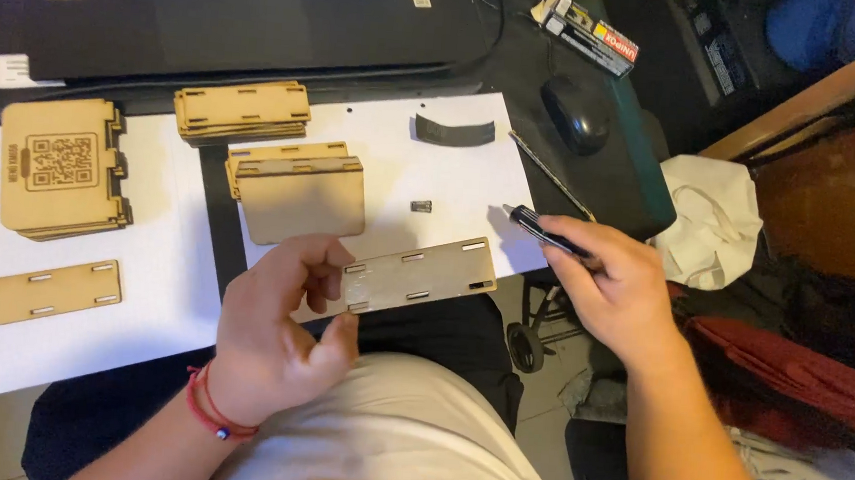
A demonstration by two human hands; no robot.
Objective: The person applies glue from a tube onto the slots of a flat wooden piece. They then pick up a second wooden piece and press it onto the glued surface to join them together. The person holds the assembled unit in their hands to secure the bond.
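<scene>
Near the lower middle of the frame, the left hand (275,335) pinches one end of a slotted wooden panel (415,274) while the right hand (613,283) closes around a small black screwdriver (546,231), whose tip could slip and scratch the unsupported panel.

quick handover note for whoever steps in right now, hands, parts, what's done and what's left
Left hand: shut on the slotted wooden panel, held over the table edge.
Right hand: shut on a small black screwdriver, tip toward the panel, not touching it.
On the white sheets: a matching slotted panel at left, three stacks of cut panels, a tiny dark part, a curved dark strip.
Done: nothing is visibly joined yet.
Left: held panel still bare, stacks unassembled.
</scene>
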